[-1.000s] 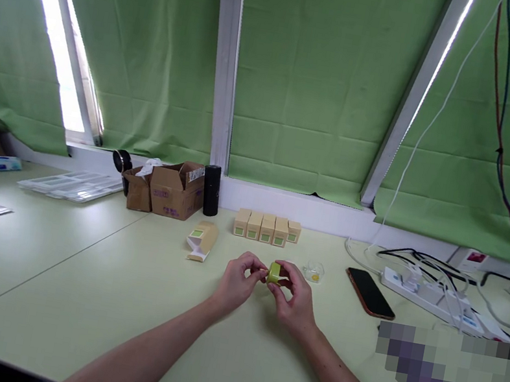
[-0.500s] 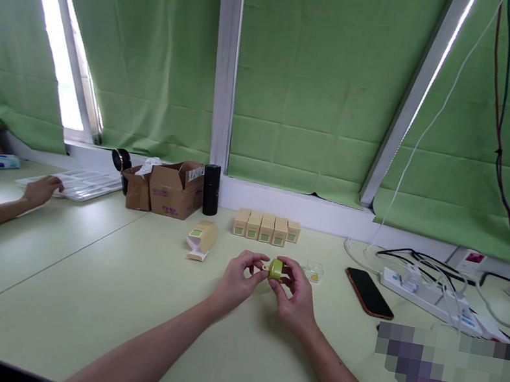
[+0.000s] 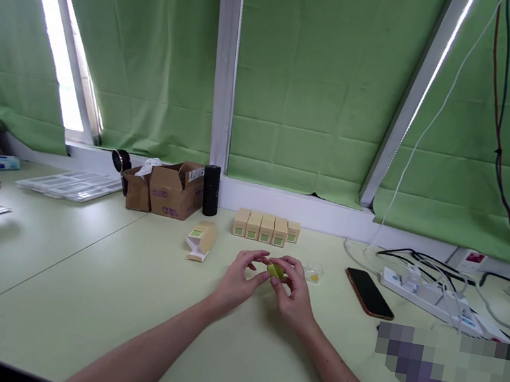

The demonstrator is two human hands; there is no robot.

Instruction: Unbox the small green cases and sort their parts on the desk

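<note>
Two bare forearms stretch over a smooth, pale yellow-green surface (image 3: pixel 224 363). The left hand (image 3: pixel 237 282) and right hand (image 3: pixel 297 297) meet near the middle, fingers closed in a pinch on a small, glossy, olive-green rounded object (image 3: pixel 275 272). It sits between the fingertips, its edges partly covered, so its full outline and material cannot be told. To the right lies a flat black phone with a reddish-brown edge (image 3: pixel 369 293). Just behind the right hand is a small clear container with a yellow spot (image 3: pixel 314 272), partly hidden. Beyond the left hand, a tan card carton with an open flap (image 3: pixel 201 240) lies on its side. Farther back stand small tan card boxes with green square labels (image 3: pixel 261 228), side by side. Behind, smooth-walled brown corrugated cartons (image 3: pixel 175 193) stand beside a matte black cylinder (image 3: pixel 210 191), before creased green fabric blinds (image 3: pixel 308 82).
</note>
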